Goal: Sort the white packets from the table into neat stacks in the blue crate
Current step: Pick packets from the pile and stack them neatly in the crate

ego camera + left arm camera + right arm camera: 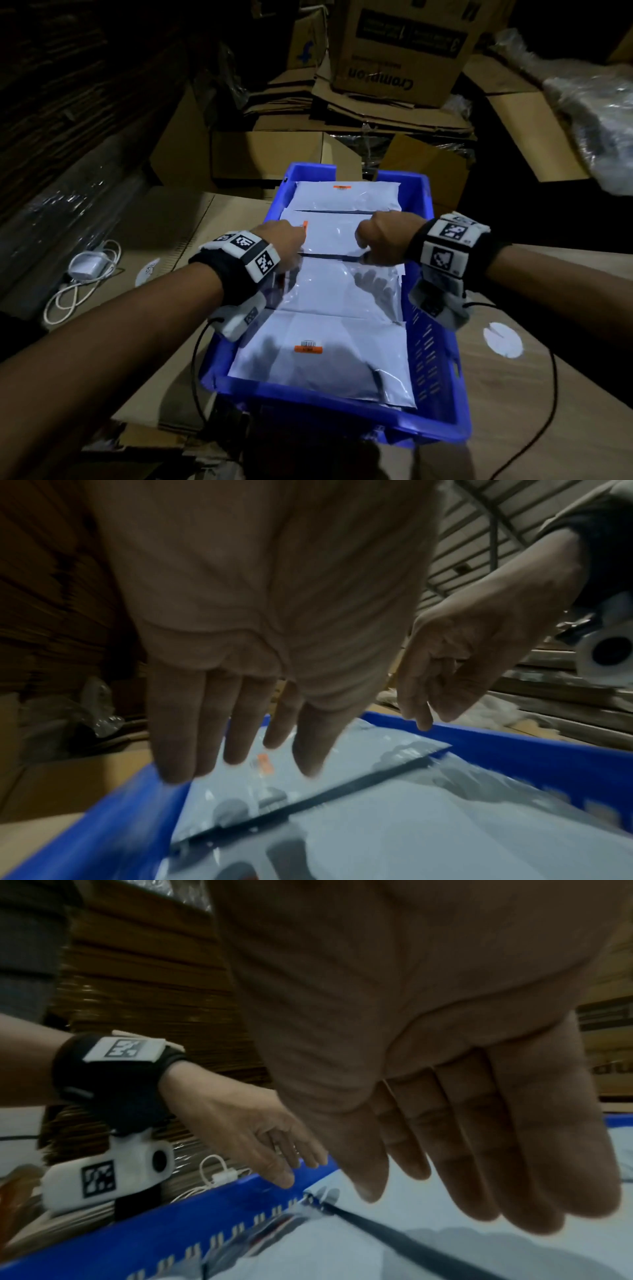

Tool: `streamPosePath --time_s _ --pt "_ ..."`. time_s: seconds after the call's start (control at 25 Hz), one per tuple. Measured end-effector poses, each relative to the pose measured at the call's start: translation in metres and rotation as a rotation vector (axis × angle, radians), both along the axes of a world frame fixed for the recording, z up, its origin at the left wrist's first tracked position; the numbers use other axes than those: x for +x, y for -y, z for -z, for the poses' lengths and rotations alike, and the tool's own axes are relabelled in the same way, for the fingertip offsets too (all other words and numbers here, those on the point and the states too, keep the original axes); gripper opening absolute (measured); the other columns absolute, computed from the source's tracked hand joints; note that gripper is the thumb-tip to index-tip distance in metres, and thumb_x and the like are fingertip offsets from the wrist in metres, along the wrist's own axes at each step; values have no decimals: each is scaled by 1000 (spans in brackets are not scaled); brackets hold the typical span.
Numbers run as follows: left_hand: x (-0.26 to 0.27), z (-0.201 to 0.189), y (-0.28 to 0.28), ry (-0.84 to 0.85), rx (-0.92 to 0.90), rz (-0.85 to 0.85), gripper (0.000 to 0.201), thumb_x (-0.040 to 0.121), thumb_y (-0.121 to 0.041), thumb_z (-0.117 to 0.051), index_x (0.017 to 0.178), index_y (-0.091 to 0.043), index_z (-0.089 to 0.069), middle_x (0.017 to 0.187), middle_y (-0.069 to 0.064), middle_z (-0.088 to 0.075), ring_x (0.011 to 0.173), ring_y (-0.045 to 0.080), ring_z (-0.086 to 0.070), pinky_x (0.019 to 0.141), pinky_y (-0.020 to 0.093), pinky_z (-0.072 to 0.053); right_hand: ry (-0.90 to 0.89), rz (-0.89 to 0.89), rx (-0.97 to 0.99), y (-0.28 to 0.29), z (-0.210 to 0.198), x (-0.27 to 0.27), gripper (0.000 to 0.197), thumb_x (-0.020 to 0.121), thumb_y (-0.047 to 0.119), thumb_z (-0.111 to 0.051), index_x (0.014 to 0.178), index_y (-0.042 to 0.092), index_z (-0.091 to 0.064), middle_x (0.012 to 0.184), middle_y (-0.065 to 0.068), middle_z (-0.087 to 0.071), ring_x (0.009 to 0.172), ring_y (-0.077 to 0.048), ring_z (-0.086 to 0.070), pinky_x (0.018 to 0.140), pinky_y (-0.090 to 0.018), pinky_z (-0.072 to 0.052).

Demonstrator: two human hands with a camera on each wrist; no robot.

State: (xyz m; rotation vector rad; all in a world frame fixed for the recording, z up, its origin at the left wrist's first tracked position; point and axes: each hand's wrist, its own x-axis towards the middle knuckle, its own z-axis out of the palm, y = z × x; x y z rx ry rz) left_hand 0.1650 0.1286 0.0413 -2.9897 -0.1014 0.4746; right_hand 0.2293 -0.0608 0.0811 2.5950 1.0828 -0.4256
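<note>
- Four white packets (pixel 329 291) are seen from the head view, laid in a row inside the blue crate (pixel 435 363), which rests on cardboard; the left hand (pixel 284 240) and right hand (pixel 383 236) are held over the second packet from the far end, fingers pointing down.
- Left wrist view: the left hand (pixel 260 631) is shown with fingers (pixel 178 739) extended and released just above a packet bearing an orange label (pixel 265 764); nothing is grasped.
- Right wrist view: the right hand (pixel 428 1069) is shown with straight, unclenched fingers (pixel 548 1150) above the packets; a white cable (pixel 219 1175) lies beyond the crate wall.
</note>
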Motion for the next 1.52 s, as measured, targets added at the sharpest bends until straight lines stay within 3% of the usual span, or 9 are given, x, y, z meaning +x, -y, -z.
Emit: streamPosePath --time_s 0.2,0.36,0.48,0.68,0.88,1.16,1.28,1.4,1.52 --pt "51 11 -14 115 -150 -73 21 94 -22 -48 111 -13 -52 111 16 -62 102 39 -60 71 35 -41 65 87 23 -13 0 37 40 90 33 -63 126 16 -55 124 -14 -57 112 -36 -58 84 -38 -51" --pt "77 38 -14 77 -190 -113 5 91 -22 -47 88 -20 -44 101 10 -63 100 36 -61 79 42 -50 32 81 -10 -19 22 48 34 92 29 -60 122 15 -57 123 -13 -61 110 -36 -61 78 -37 -47" --pt "86 59 -20 76 -199 -92 13 87 -19 -47 78 -24 -39 100 11 -63 98 37 -61 82 49 -52 8 65 -3 -19 33 52 30 90 23 -58 120 18 -60 119 -11 -64 106 -33 -63 75 -35 -47" --pt "89 71 -27 -5 -209 -93 21 73 -18 -56 78 -26 -38 84 2 -47 93 38 -58 78 51 -54 -38 94 -1 -20 44 54 30 88 19 -60 118 23 -63 121 -7 -63 110 -33 -61 85 -38 -51" --pt "89 77 -22 4 -186 -104 35 75 -15 -66 106 -17 -51 111 13 -59 105 39 -58 82 44 -51 -40 92 8 -20 53 55 28 88 25 -63 116 26 -65 115 -5 -65 106 -30 -63 90 -42 -53" --pt "93 57 -21 -18 -155 -69 16 80 -17 -62 92 -18 -52 109 10 -64 101 35 -61 81 39 -52 -72 128 43 -13 44 64 36 87 37 -64 119 21 -60 120 -9 -62 109 -32 -61 86 -37 -50" --pt "109 39 -23 94 -175 -96 26 90 -21 -53 114 -13 -56 119 12 -61 108 36 -59 82 39 -48 -55 190 81 -12 25 87 43 88 44 -65 122 19 -58 124 -11 -58 111 -33 -58 89 -37 -50" --pt "137 25 -22 214 -184 -115 35 97 -24 -47 130 -13 -52 128 13 -58 117 34 -55 88 39 -45 11 277 194 -12 9 120 39 92 37 -62 124 16 -55 126 -13 -57 112 -34 -58 85 -35 -48" --pt "165 33 -23 184 -233 -142 37 98 -24 -46 134 -16 -48 131 10 -57 118 33 -54 87 38 -43 10 315 243 -15 18 147 36 94 32 -57 125 13 -53 124 -16 -60 107 -35 -60 81 -37 -50"
